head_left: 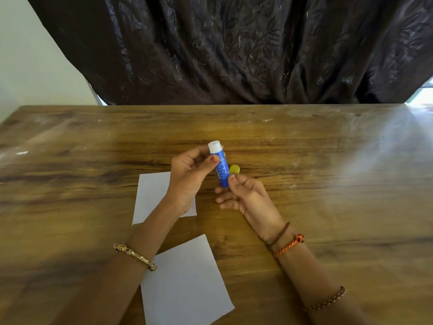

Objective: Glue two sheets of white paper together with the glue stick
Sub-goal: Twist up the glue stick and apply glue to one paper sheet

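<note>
I see the left hand (187, 177) with its grip curled around the blue glue stick (221, 168), held upright above the bench (328, 184). The right hand (243, 195) pinches its lower end; a yellow cap (234, 169) shows beside the thumb. Two white sheets lie apart: far sheet (150, 198) partly under the left wrist, near sheet (187, 282) by the bench's front edge. Risk: a forearm drags a sheet or nudges the near one off. Open bench either side.

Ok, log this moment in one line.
left hand holds glue stick | right hand pinches yellow cap | two sheets flat, unglued
</note>
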